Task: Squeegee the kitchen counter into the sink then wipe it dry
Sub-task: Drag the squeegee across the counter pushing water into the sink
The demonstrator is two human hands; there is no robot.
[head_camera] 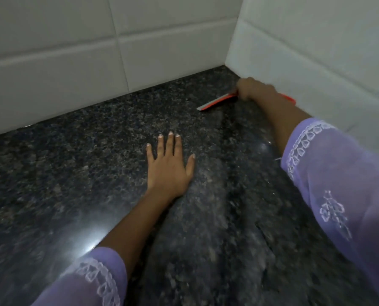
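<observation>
Fingers, right hand [253, 89]: curled shut around the handle of the squeegee [217, 102], clamped on it; individual fingertips hidden from the head view.
Fingers, left hand [169, 162]: spread apart and flat on the table [73, 173], holding nothing, apparently bracing the reach.
Squeegee: red body with a pale blade edge; blade down on the table in the far right corner, close to the side wall [316, 51], its free end angled toward the back wall [73, 40] without touching it. A red part shows behind the right wrist, beside the side wall.
Table: dark speckled stone, glossy; a smeared, streaky band runs from the squeegee toward the near edge, likely a film of water. A bright glare sits near the left sleeve [95, 279].
Sink: not in view; its direction cannot be told.
Walls: pale tile, meeting at the corner just beyond the right hand.
Sleeves: lilac with white embroidery; the right sleeve [338, 184] hangs low over the wet band.
Step, judged: start of a pull out of the corner; wiping dry not yet begun.
Risk 1: blade tilted or lightly pressed at full reach, leaving streaks.
Risk 2: water pushed toward the near edge and off the table if the stroke is not steered to the sink.
Risk 3: right sleeve dragging through the wet band.
Risk 4: left palm slipping on the slick stone.
</observation>
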